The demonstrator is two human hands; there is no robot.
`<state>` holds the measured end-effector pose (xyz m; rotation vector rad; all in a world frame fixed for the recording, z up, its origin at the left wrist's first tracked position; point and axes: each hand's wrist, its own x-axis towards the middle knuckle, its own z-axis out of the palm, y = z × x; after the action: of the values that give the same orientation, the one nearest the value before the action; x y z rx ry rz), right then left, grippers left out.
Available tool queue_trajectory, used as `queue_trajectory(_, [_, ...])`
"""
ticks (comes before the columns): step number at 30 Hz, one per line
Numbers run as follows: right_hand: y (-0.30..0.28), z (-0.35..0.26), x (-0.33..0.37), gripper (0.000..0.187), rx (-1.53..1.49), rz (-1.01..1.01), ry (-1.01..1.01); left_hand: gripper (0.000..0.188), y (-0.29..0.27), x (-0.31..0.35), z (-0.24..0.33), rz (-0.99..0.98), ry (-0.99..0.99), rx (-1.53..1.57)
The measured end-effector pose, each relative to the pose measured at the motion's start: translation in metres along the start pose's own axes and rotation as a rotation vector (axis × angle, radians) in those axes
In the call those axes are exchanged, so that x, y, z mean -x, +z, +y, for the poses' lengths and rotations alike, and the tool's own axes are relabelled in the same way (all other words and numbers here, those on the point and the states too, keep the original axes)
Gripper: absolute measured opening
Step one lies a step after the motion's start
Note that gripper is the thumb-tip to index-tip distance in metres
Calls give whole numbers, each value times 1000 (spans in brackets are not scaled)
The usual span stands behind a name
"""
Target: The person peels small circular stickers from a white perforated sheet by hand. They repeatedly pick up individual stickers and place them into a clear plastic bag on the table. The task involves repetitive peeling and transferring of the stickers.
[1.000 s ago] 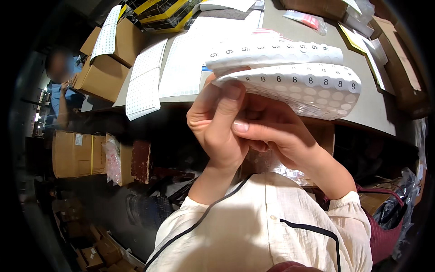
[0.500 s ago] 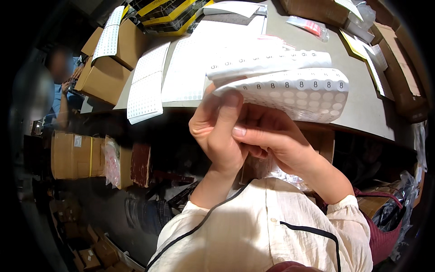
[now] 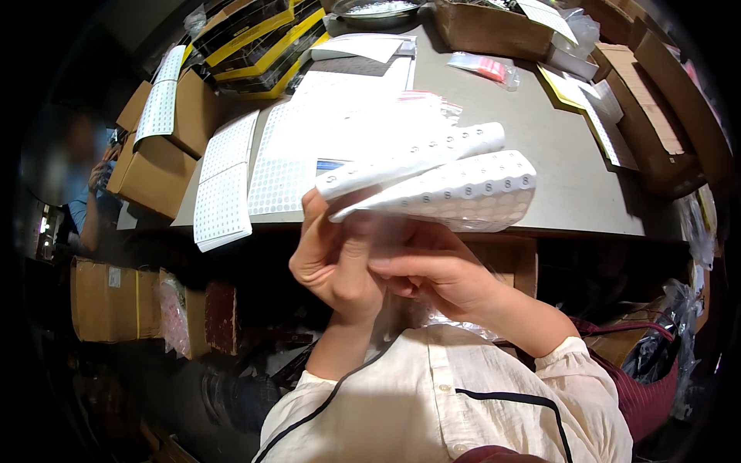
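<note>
Sticker-sheet stack [image 3: 224, 181]: left hand's 10 o'clock. Left hand [image 3: 340, 266]: grips numbered sticker sheets [image 3: 471, 189] by their near end, extending toward 2 o'clock, presumably exposing the labels. Right hand [image 3: 444, 278]: fingers curled; grip indeterminable.

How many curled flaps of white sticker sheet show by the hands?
2: an upper flap and, just below it in view, a lower flap, both reaching rightward from the left hand. Further layers may be hidden.

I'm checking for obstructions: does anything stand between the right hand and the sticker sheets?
Nothing visible does: the sticker sheets are just beyond the right hand, gripped by the left hand. Blur hides whether the right hand touches them.
</note>
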<state>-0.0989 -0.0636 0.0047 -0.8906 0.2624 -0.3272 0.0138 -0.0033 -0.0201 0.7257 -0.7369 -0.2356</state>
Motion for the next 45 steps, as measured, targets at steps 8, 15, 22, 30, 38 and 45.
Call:
queue_trajectory(8, [-37, -47, 28, 14, 258, -11, -134, 37, -64, -70, 29, 184, 23, -2])
queue_trajectory(15, [-127, -94, -18, 13, 1502, 68, -545, 20, -107, -99, 46, -14, -414, -188])
queue_trajectory(22, [-148, -120, -17, 12, 1688, -123, -206, 18, -53, -72, -12, -336, -657, -262])
queue_trajectory(30, [-149, -148, -28, 12, 1871, -194, -130, 18, -30, -66, -44, -513, -754, -224])
queue_trajectory(38, [-151, -135, -46, 15, 2052, -144, -55, 18, -28, -63, -46, -507, -734, -226])
queue_trajectory(45, [-147, -145, -48, 25, 2031, 15, 120, 17, -30, -61, -48, -491, -735, -195])
